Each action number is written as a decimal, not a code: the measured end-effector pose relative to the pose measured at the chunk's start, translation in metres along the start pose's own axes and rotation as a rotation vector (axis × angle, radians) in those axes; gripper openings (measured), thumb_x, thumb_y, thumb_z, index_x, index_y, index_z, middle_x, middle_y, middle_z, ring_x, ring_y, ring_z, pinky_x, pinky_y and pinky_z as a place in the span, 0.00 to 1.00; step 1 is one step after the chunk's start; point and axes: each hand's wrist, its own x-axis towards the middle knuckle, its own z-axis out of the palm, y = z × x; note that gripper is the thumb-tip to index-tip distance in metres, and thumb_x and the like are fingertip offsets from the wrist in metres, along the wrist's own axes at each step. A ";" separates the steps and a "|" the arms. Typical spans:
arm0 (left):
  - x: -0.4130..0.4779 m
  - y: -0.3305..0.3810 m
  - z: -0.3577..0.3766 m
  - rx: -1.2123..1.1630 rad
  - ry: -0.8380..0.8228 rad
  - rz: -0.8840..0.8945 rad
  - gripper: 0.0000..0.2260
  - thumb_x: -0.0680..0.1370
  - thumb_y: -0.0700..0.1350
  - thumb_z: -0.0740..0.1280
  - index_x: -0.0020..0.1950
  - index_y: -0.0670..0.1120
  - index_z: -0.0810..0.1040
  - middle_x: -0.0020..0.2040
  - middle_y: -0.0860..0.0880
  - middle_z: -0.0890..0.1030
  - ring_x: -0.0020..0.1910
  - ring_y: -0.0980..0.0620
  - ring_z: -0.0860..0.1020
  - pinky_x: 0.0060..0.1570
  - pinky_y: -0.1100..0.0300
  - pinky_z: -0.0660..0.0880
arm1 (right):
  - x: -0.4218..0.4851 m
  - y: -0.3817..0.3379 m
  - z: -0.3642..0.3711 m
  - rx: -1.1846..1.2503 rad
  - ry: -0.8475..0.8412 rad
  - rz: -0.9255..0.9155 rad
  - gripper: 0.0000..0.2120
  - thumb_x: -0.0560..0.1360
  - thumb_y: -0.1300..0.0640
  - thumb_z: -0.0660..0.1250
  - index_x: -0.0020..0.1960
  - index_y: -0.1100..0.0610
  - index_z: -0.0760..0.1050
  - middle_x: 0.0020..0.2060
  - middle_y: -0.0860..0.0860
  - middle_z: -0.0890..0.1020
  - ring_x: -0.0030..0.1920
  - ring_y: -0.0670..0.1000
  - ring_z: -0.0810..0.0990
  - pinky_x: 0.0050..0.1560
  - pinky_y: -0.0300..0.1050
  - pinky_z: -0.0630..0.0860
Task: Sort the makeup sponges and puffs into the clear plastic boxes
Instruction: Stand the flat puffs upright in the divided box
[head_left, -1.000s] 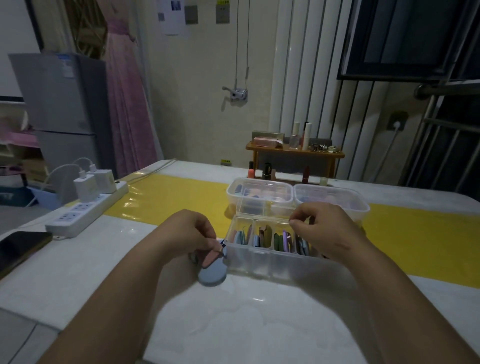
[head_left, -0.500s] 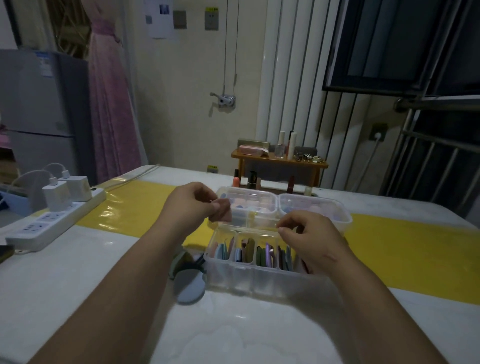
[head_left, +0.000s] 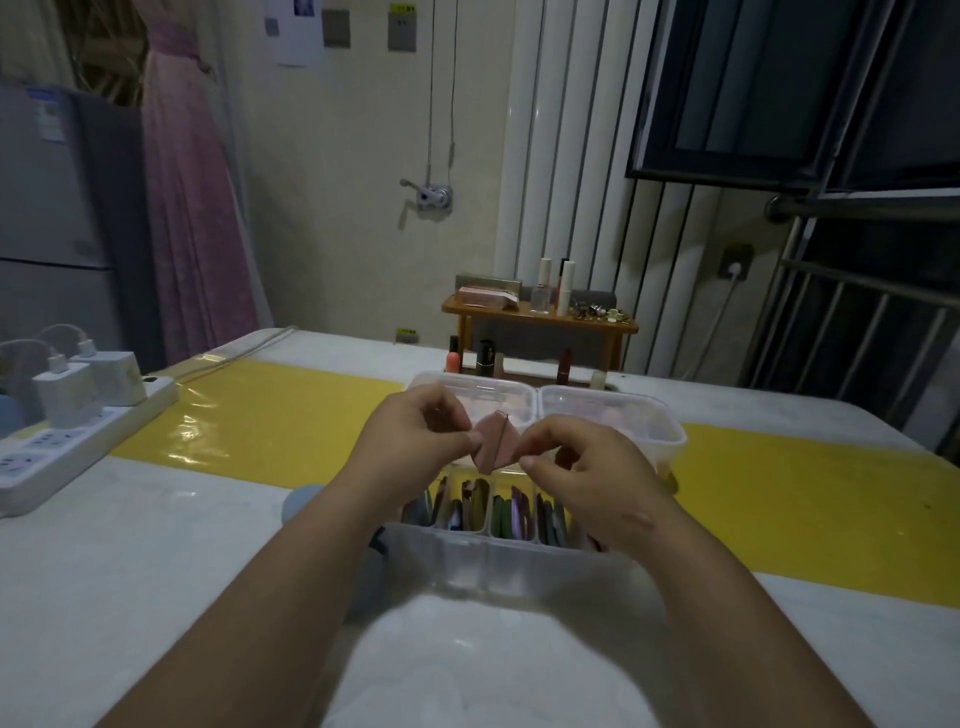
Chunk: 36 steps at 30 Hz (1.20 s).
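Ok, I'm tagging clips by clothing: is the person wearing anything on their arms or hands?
No. The left forearm and right forearm are bare, no sleeves in view. The left hand and right hand are ungloved; no watch, bracelet or ring shows on the sides facing the camera.

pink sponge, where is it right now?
Head view, centre: the pink sponge is pinched between the left hand and the right hand, held just above the far edge of the divided clear box.

Dim room, cream wall (head_left: 337, 218), dark window (head_left: 769, 88)
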 end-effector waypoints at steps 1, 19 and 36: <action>-0.001 0.000 0.000 -0.001 -0.008 0.011 0.07 0.71 0.39 0.76 0.39 0.46 0.79 0.38 0.46 0.83 0.42 0.47 0.82 0.45 0.51 0.81 | 0.000 0.000 0.000 0.001 0.006 0.002 0.05 0.78 0.54 0.68 0.47 0.44 0.79 0.43 0.40 0.81 0.41 0.43 0.78 0.42 0.38 0.75; -0.005 -0.013 -0.002 0.036 -0.048 0.026 0.11 0.74 0.33 0.69 0.39 0.50 0.81 0.36 0.54 0.82 0.35 0.62 0.78 0.36 0.71 0.71 | -0.002 0.010 -0.038 -0.013 0.273 0.131 0.08 0.67 0.63 0.67 0.30 0.56 0.79 0.31 0.51 0.81 0.36 0.51 0.79 0.39 0.51 0.78; -0.003 -0.015 -0.002 0.015 -0.055 0.006 0.11 0.74 0.32 0.68 0.40 0.47 0.82 0.37 0.52 0.82 0.30 0.65 0.76 0.32 0.71 0.69 | -0.001 0.014 -0.034 -0.220 -0.035 0.315 0.04 0.67 0.61 0.66 0.34 0.54 0.76 0.34 0.52 0.81 0.37 0.52 0.78 0.40 0.50 0.78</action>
